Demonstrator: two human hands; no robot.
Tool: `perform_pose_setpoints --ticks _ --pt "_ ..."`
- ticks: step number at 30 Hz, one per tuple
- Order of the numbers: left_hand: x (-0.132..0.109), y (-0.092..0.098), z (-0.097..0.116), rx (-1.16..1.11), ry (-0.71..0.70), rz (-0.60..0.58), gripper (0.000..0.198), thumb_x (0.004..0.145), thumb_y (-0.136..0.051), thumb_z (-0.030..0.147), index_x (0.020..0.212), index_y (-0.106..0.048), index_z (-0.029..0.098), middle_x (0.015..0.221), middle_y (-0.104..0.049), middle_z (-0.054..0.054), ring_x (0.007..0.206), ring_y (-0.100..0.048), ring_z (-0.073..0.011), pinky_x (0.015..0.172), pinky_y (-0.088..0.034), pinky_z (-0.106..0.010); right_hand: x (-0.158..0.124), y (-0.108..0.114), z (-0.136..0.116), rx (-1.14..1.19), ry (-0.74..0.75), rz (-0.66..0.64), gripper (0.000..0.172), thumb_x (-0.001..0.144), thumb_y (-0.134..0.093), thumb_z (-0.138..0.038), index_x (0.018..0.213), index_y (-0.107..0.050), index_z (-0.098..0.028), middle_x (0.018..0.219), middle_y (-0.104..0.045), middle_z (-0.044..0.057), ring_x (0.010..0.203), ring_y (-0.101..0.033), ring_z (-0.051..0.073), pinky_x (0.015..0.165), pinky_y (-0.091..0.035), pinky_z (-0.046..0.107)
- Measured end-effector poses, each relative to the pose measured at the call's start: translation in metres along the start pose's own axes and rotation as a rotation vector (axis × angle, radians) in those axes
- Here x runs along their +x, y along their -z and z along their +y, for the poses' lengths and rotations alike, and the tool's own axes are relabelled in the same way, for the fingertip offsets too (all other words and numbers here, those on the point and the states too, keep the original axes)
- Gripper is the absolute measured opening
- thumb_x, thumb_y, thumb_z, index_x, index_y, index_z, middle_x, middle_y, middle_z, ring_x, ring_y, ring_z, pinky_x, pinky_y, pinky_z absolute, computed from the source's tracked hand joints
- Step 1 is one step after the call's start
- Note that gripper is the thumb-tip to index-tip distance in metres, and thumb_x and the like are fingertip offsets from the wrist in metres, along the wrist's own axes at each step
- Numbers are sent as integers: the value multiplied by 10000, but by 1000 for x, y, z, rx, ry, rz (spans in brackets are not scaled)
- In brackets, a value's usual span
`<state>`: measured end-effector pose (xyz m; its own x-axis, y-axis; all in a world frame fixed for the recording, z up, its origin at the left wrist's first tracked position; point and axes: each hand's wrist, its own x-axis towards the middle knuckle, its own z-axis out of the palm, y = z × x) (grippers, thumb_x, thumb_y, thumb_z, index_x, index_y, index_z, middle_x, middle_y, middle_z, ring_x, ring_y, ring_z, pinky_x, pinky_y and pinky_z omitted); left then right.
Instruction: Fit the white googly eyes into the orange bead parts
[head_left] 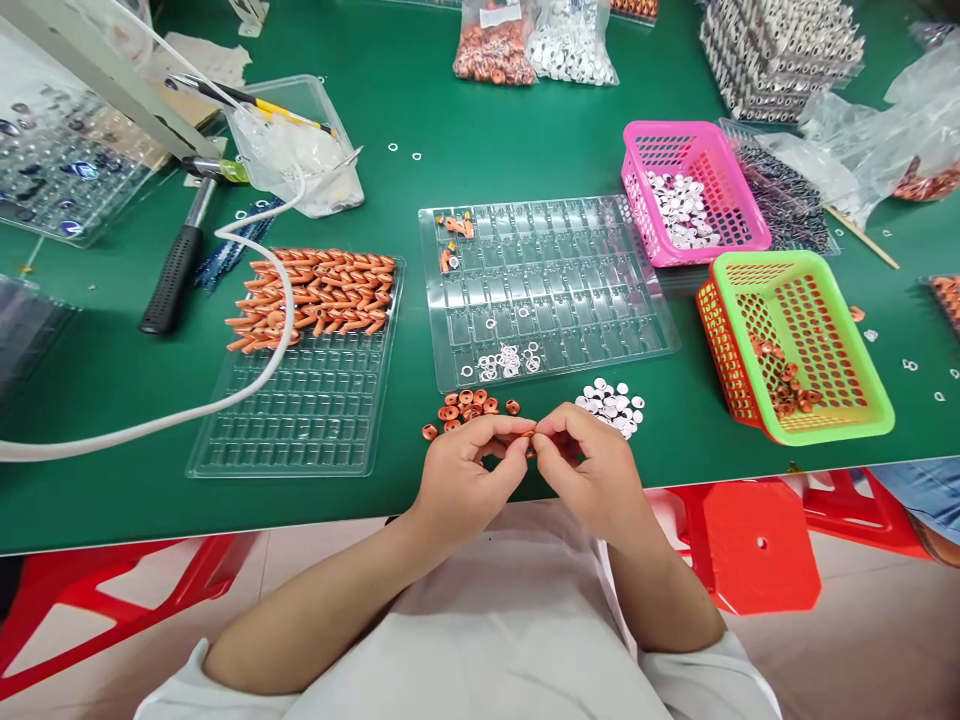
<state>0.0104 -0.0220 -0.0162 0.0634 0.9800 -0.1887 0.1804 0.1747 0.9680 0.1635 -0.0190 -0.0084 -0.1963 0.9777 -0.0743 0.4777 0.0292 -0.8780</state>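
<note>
My left hand (461, 478) and my right hand (596, 478) meet at the table's front edge, fingertips pinched together. Between them is a small copper-coloured part (529, 450), mostly hidden by the fingers. Just beyond my left hand lies a loose heap of round copper-coloured caps (466, 400). White discs (611, 405) are scattered just past my right hand. A clear compartment tray (555, 270) sits farther back, with thin white rings (510, 362) on its near edge and a few copper-coloured pieces (455, 228) in its far left corner.
Left is another clear tray (300, 420) with rows of copper-coloured pieces (315, 295), crossed by a white hose (289, 310). A hammer (176, 270) lies beyond. On the right are a pink basket (750, 220) of white discs and a green basket (870, 400) with copper-coloured parts.
</note>
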Motion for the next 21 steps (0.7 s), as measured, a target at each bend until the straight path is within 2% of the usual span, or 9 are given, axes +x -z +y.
perform_pose_setpoints --ticks 7,15,21 --pt "-1 -1 -1 131 -84 27 151 787 -611 126 863 -731 175 802 -757 -18 652 -707 -133 626 -581 -204 0 -5 2 -32 -15 28 113 839 -517 -140 751 -520 -212 699 -524 -35 578 -461 99 518 -354 224" --pt "-1 -2 -1 127 -80 48 174 788 -592 124 871 -741 156 794 -750 -21 649 -699 -121 596 -550 -178 -3 -13 2 -67 56 131 147 825 -523 -109 719 -485 -203 685 -502 -42 564 -439 88 507 -336 213" --pt "0 -1 1 111 -67 45 164 774 -594 108 847 -735 149 765 -748 -20 632 -689 -119 576 -536 -179 -4 -9 2 -27 64 85 103 863 -536 -132 787 -541 -202 731 -539 -33 621 -487 89 544 -368 204"
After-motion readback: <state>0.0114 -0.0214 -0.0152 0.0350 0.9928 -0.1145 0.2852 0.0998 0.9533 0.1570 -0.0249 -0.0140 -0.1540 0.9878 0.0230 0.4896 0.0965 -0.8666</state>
